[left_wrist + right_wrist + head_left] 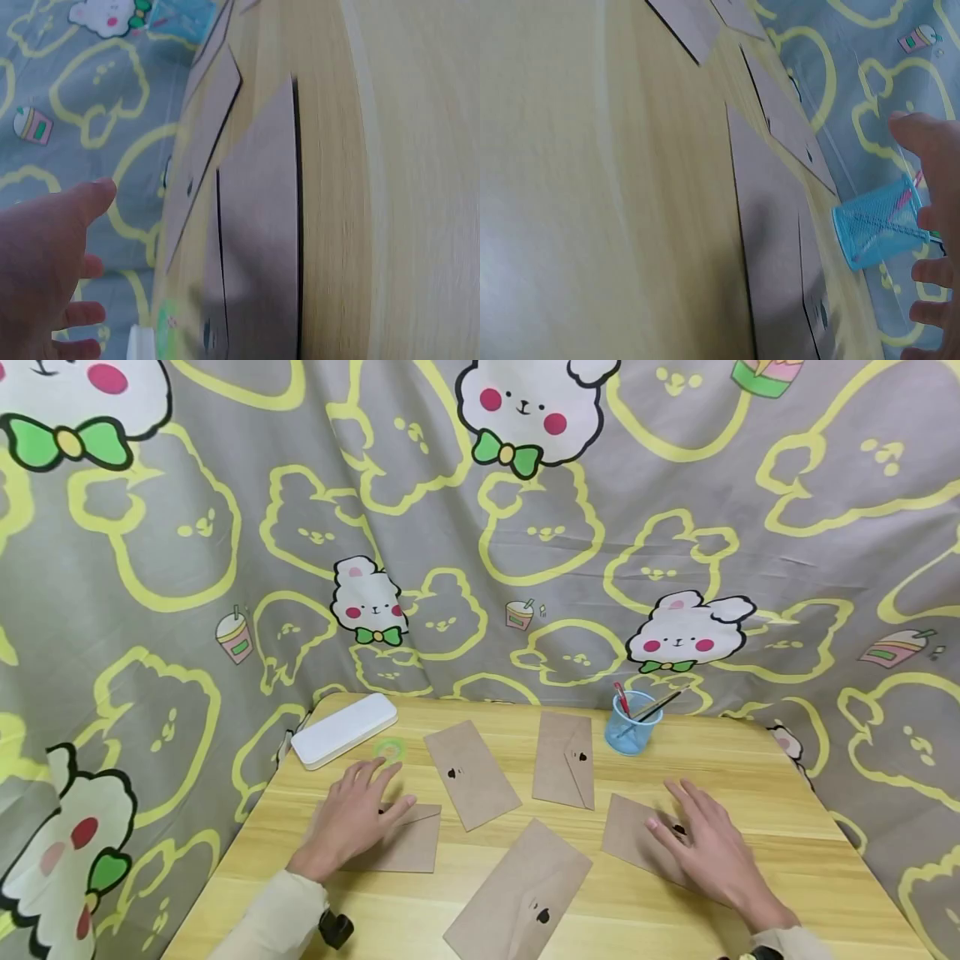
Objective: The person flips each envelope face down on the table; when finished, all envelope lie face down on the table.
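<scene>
Left hand (351,817) at nine o'clock and right hand (712,843) at three hover loosely spread. Two envelopes (408,843) lie beneath, three between.

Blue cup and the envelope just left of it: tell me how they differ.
The cup is blue; the envelope is brown. The cup stands upright; the envelope lies flat. The cup holds a red pen; the envelope bears a black mark. Both rest on the wooden table.

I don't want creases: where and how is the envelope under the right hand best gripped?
Probably pinch the brown envelope by its left short edge, coming in low from the left: it lies flat, that end uncovered, with the right hand over the other.
</scene>
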Available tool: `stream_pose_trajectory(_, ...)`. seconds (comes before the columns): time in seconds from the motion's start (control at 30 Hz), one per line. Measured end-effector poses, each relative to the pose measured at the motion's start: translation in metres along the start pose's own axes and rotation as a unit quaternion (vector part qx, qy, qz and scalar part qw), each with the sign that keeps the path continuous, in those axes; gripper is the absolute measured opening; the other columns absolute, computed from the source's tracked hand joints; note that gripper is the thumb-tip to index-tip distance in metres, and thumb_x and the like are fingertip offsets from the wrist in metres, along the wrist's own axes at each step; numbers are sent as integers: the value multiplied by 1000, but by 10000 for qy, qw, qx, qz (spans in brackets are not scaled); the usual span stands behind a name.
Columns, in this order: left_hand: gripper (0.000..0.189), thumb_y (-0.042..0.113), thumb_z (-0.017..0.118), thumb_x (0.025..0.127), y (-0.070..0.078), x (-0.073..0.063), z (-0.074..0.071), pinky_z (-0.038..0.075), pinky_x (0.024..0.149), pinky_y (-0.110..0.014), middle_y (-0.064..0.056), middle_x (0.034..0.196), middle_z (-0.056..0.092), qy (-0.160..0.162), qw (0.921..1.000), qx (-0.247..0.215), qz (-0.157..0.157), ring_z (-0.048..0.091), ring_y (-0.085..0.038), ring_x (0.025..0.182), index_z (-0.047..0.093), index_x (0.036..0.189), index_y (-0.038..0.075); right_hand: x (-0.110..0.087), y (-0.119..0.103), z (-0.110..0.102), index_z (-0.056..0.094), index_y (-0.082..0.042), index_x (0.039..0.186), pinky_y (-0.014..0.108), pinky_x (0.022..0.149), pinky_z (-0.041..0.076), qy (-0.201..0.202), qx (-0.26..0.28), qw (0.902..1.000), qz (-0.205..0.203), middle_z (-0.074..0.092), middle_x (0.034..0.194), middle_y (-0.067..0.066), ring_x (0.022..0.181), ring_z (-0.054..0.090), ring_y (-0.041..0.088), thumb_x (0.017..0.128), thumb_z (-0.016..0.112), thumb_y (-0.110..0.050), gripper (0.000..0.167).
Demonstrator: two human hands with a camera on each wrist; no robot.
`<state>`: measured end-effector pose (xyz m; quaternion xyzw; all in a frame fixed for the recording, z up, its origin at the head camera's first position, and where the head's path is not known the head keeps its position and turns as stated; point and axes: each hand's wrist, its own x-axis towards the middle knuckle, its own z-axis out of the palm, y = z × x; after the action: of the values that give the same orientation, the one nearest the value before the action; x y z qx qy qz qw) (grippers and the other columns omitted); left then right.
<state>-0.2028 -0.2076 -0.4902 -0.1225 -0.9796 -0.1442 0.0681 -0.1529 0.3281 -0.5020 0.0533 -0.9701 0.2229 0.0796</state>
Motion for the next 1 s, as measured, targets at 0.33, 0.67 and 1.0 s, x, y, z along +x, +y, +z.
stream_pose_trajectory(0.33,65,51,71,105,32,-1,-3,50,118,-66,-20,155,59,-46,9989,-456,78,55,-45,142,60,153,10,-13,-24,10,42,-7,165,87,109,36,12,850,9963,-113,38,169,32,148,37,61,104,74,-44,79)
stream_pose_trajectory(0.67,63,44,76,103,61,-5,3,56,114,-59,-15,146,65,-429,9900,-1345,-25,63,-38,135,62,151,7,-22,-47,24,44,-8,164,65,105,60,-216,1611,9866,137,49,164,23,141,56,50,106,74,-39,73)
stream_pose_trajectory(1.0,54,34,79,101,82,-9,15,64,86,-43,-14,130,73,-689,9780,-1944,304,70,-20,96,65,145,5,-35,-66,34,52,-5,157,30,93,65,-459,2522,9644,652,57,160,20,130,67,38,102,80,-31,67)
